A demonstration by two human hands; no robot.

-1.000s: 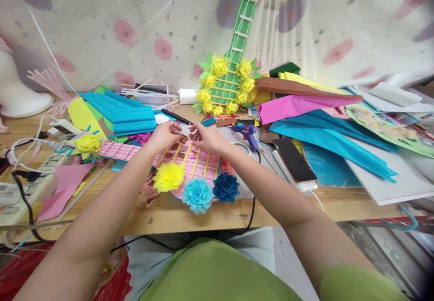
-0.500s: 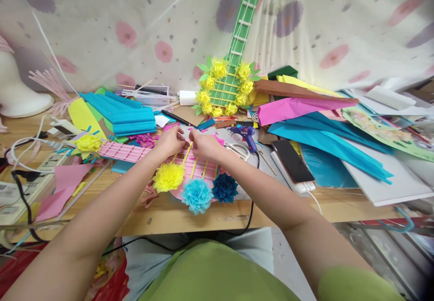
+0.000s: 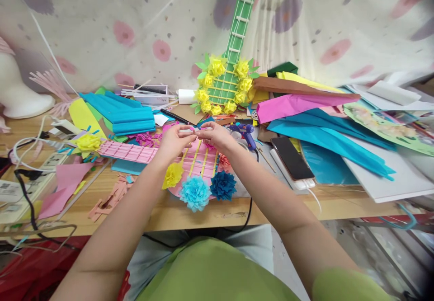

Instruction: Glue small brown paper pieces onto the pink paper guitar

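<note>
A pink paper guitar (image 3: 209, 156) lies on the table with yellow strips across its body. My left hand (image 3: 175, 142) and my right hand (image 3: 215, 136) meet over its far edge, fingers pinched close together. Between the fingertips shows a small strip of pink paper (image 3: 192, 129), partly hidden by the fingers. Along the guitar's near edge sit a yellow paper flower (image 3: 173, 175), a light blue paper flower (image 3: 195, 193) and a dark blue paper flower (image 3: 223, 185). A coral paper flower (image 3: 225, 162) shows partly beside my right forearm.
Behind stands a green paper guitar (image 3: 225, 84) ringed with yellow flowers. A purple glue gun (image 3: 247, 134) lies right of my hands, near a phone (image 3: 292, 158). Folded blue crepe paper (image 3: 129, 113) is at left, a pink sheet (image 3: 301, 106) at right. Paper scraps (image 3: 111, 195) lie near the left front.
My hands have spread slightly, and the pink strip now shows between the fingertips. My left forearm has shifted right, uncovering the scraps and covering part of the yellow flower.
</note>
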